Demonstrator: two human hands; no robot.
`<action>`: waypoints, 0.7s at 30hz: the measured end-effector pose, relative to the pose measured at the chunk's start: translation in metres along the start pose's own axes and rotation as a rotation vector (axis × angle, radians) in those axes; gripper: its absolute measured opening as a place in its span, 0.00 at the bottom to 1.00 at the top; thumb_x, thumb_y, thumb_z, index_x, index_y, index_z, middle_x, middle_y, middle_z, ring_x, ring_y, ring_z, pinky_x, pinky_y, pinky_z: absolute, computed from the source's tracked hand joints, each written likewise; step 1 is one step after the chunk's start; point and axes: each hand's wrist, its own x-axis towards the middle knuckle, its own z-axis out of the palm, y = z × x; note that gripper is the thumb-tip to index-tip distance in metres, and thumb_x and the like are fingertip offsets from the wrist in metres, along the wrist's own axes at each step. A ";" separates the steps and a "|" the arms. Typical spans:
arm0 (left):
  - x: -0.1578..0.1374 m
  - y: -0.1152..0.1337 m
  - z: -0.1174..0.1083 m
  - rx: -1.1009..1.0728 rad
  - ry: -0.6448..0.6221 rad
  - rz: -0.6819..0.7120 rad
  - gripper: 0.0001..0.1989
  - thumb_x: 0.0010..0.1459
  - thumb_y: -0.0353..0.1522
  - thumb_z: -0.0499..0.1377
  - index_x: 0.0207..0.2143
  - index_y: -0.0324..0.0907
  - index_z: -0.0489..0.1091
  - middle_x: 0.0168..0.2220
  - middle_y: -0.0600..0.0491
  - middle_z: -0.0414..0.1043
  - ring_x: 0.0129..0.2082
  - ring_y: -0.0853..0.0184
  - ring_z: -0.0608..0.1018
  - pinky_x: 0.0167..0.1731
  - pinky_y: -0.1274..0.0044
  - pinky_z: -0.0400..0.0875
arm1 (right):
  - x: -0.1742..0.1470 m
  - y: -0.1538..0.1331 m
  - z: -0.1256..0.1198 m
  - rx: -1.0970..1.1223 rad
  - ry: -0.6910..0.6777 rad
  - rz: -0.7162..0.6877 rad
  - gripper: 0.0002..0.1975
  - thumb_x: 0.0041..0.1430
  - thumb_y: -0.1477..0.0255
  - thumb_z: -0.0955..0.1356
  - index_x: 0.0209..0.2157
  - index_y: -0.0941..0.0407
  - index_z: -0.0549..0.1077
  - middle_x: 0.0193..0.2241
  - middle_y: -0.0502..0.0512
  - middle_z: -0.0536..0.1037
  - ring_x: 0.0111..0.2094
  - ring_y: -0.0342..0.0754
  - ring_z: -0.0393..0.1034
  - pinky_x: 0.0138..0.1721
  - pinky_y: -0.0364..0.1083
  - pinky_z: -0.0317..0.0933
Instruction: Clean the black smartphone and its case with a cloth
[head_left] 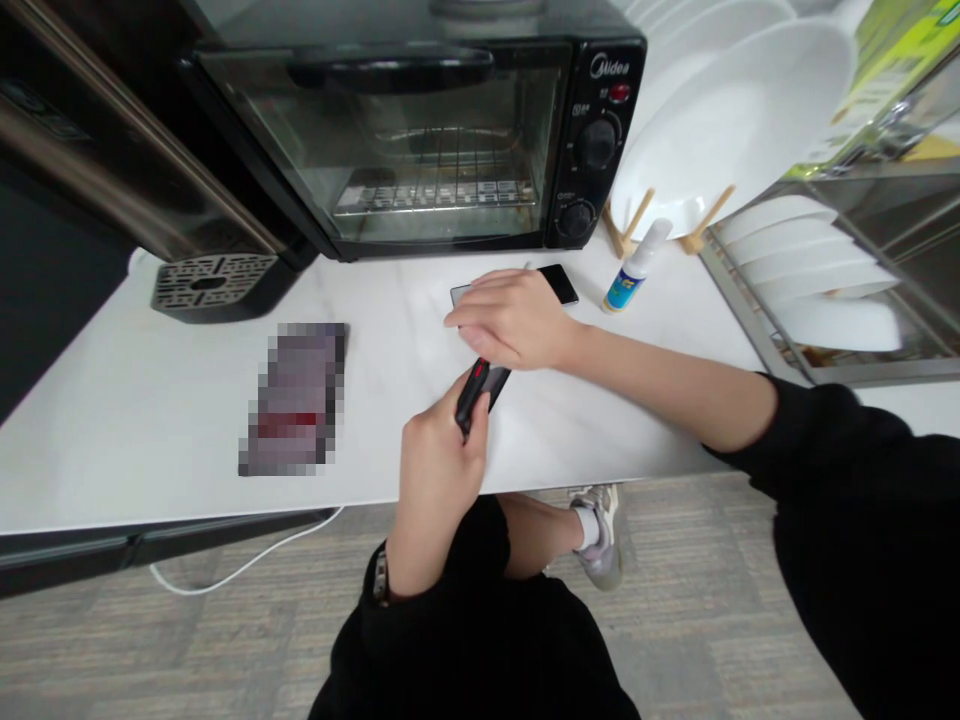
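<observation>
My left hand (pixel 442 450) is wrapped round a black-handled tool (pixel 472 395) with a small red part near its upper end. The kind of tool does not show clearly. My right hand (pixel 517 320) lies across the tool's far end, its fingers closed together and pointing left. Whatever those fingers hold is hidden beneath the hand. A dark phone-like slab (pixel 561 284) lies on the counter under and behind my right hand, partly covered by it. Right of that hand stands a small spray bottle (pixel 628 272) with a blue label and a clear cap.
A toaster oven (pixel 442 150) stands at the back of the white counter (pixel 390 400). On the left are a dark appliance with a drip tray (pixel 216 283) and a pixelated flat object (pixel 295 400). White plates (pixel 720 120) stand in a wooden rack; more dishes sit in a metal rack (pixel 817 270).
</observation>
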 end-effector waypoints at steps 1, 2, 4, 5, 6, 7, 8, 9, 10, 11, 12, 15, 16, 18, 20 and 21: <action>0.000 0.000 0.000 -0.020 -0.003 0.012 0.15 0.69 0.36 0.53 0.51 0.42 0.75 0.36 0.48 0.83 0.35 0.60 0.84 0.34 0.75 0.72 | -0.001 0.001 0.001 0.013 0.033 0.043 0.32 0.77 0.61 0.49 0.43 0.59 0.80 0.37 0.56 0.83 0.40 0.50 0.77 0.55 0.54 0.64; 0.000 0.000 0.000 -0.022 -0.004 0.029 0.15 0.69 0.35 0.53 0.51 0.42 0.75 0.37 0.48 0.83 0.35 0.60 0.84 0.34 0.75 0.72 | -0.001 -0.003 0.001 0.037 0.078 0.056 0.31 0.77 0.63 0.50 0.41 0.58 0.80 0.36 0.55 0.83 0.39 0.49 0.77 0.57 0.54 0.62; 0.001 -0.004 0.002 0.017 0.013 0.071 0.14 0.66 0.34 0.54 0.47 0.40 0.76 0.35 0.47 0.82 0.35 0.58 0.84 0.34 0.74 0.73 | -0.003 -0.021 0.003 0.095 0.163 0.006 0.28 0.76 0.64 0.51 0.40 0.57 0.80 0.38 0.53 0.84 0.39 0.48 0.76 0.60 0.54 0.59; 0.001 -0.005 0.004 0.047 0.032 0.090 0.13 0.64 0.34 0.54 0.43 0.39 0.77 0.34 0.46 0.82 0.35 0.57 0.84 0.33 0.73 0.73 | -0.003 -0.029 0.004 0.113 0.171 -0.060 0.27 0.76 0.64 0.52 0.41 0.56 0.80 0.40 0.52 0.84 0.41 0.47 0.76 0.61 0.53 0.59; 0.001 -0.007 0.004 0.075 0.049 0.102 0.12 0.63 0.34 0.54 0.40 0.39 0.77 0.32 0.45 0.81 0.34 0.56 0.83 0.32 0.72 0.73 | -0.003 -0.034 0.004 0.112 0.158 -0.126 0.27 0.76 0.64 0.52 0.42 0.55 0.79 0.41 0.51 0.84 0.42 0.47 0.76 0.60 0.52 0.59; 0.001 -0.007 0.005 0.093 0.058 0.103 0.12 0.63 0.34 0.54 0.39 0.39 0.77 0.31 0.45 0.80 0.33 0.56 0.83 0.31 0.72 0.73 | -0.003 -0.035 0.004 0.093 0.137 -0.175 0.27 0.76 0.64 0.52 0.42 0.56 0.79 0.40 0.51 0.84 0.41 0.48 0.76 0.57 0.51 0.61; 0.000 -0.007 0.005 0.094 0.058 0.092 0.13 0.64 0.35 0.54 0.39 0.38 0.77 0.30 0.45 0.80 0.31 0.56 0.83 0.31 0.72 0.72 | -0.003 -0.030 0.004 0.069 0.113 -0.192 0.28 0.76 0.63 0.51 0.42 0.56 0.79 0.39 0.52 0.83 0.40 0.48 0.76 0.54 0.50 0.64; 0.000 -0.006 0.004 0.079 0.050 0.075 0.14 0.66 0.35 0.53 0.41 0.39 0.77 0.30 0.46 0.80 0.30 0.57 0.83 0.30 0.73 0.72 | -0.003 -0.021 0.003 0.039 0.095 -0.161 0.29 0.76 0.62 0.51 0.41 0.56 0.79 0.38 0.53 0.83 0.39 0.49 0.76 0.50 0.50 0.65; 0.000 -0.005 0.003 0.054 0.040 0.058 0.15 0.68 0.36 0.53 0.44 0.39 0.77 0.31 0.47 0.81 0.31 0.58 0.83 0.31 0.73 0.72 | -0.002 -0.012 0.003 0.015 0.089 -0.076 0.30 0.76 0.62 0.50 0.40 0.57 0.79 0.36 0.54 0.83 0.38 0.49 0.76 0.48 0.51 0.65; 0.000 -0.003 0.002 0.022 0.032 0.049 0.15 0.69 0.36 0.53 0.48 0.40 0.76 0.34 0.47 0.82 0.32 0.59 0.84 0.32 0.74 0.72 | -0.002 -0.003 0.003 0.012 0.084 -0.006 0.30 0.76 0.63 0.50 0.40 0.57 0.79 0.35 0.55 0.83 0.37 0.49 0.76 0.49 0.51 0.65; 0.000 -0.002 0.002 -0.006 0.026 0.045 0.16 0.69 0.37 0.53 0.52 0.41 0.75 0.37 0.48 0.83 0.34 0.60 0.85 0.33 0.75 0.73 | -0.003 0.001 0.003 0.018 0.102 0.066 0.30 0.76 0.63 0.50 0.39 0.58 0.79 0.35 0.55 0.83 0.37 0.49 0.77 0.51 0.52 0.65; 0.000 -0.004 0.002 -0.003 0.020 0.069 0.14 0.68 0.35 0.53 0.47 0.40 0.76 0.33 0.48 0.82 0.32 0.60 0.84 0.31 0.75 0.72 | -0.004 -0.014 0.005 0.085 0.230 0.094 0.28 0.75 0.66 0.51 0.38 0.57 0.80 0.38 0.53 0.85 0.41 0.49 0.78 0.62 0.55 0.60; 0.000 -0.006 0.003 0.016 0.036 0.092 0.13 0.66 0.34 0.53 0.43 0.39 0.77 0.30 0.48 0.81 0.30 0.60 0.83 0.30 0.74 0.72 | -0.005 -0.024 0.006 0.103 0.269 0.038 0.26 0.75 0.66 0.53 0.40 0.56 0.80 0.41 0.52 0.85 0.43 0.48 0.78 0.64 0.54 0.58; 0.000 -0.009 0.005 0.049 0.072 0.127 0.12 0.63 0.33 0.53 0.39 0.39 0.76 0.27 0.48 0.78 0.28 0.58 0.82 0.30 0.73 0.73 | -0.005 -0.036 0.007 0.099 0.254 -0.114 0.25 0.75 0.66 0.54 0.42 0.54 0.80 0.44 0.50 0.85 0.47 0.47 0.78 0.66 0.51 0.57; 0.000 -0.008 0.004 0.039 0.076 0.105 0.13 0.64 0.34 0.54 0.40 0.39 0.77 0.28 0.47 0.80 0.29 0.58 0.82 0.31 0.72 0.73 | -0.006 -0.027 0.008 0.066 0.220 -0.153 0.27 0.76 0.65 0.52 0.43 0.54 0.80 0.40 0.52 0.85 0.44 0.47 0.78 0.64 0.51 0.61; 0.000 -0.006 0.004 0.020 0.064 0.080 0.13 0.66 0.35 0.54 0.42 0.39 0.77 0.31 0.47 0.81 0.31 0.58 0.83 0.32 0.73 0.74 | -0.006 -0.017 0.008 0.053 0.212 -0.118 0.30 0.76 0.65 0.50 0.43 0.56 0.80 0.37 0.53 0.84 0.41 0.48 0.77 0.60 0.51 0.65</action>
